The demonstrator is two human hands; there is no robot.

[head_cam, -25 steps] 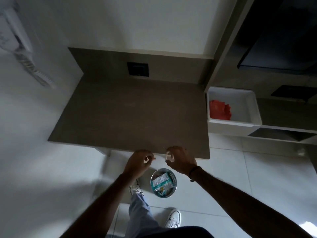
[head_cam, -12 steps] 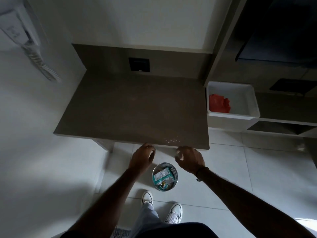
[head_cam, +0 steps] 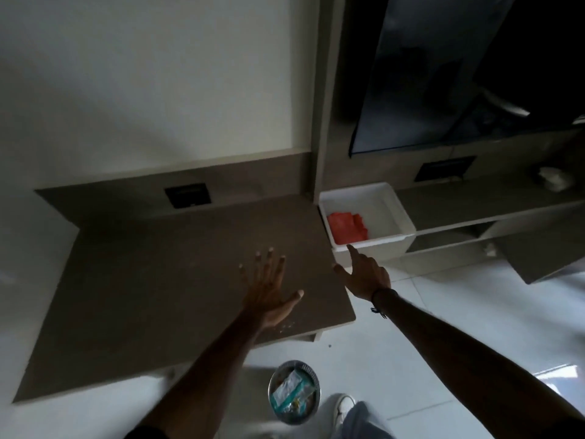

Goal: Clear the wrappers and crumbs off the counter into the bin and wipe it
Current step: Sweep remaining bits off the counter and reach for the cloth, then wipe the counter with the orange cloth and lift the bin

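Head view showed the left hand (head_cam: 266, 289) spread empty above the tabletop (head_cam: 152, 280) crumbs (head_cam: 286, 324), the right hand (head_cam: 364, 274) reaching open toward the red cloth (head_cam: 346, 228), likely for wiping

Matt brown counter (head_cam: 164, 280); shiny metal bin (head_cam: 294, 392); glossy floor tiles (head_cam: 443, 312); smooth white tub (head_cam: 395, 217).

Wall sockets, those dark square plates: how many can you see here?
2. One socket plate sits on the backsplash behind the counter; the other socket plate is on the wall right of the white bin. More may be out of view.
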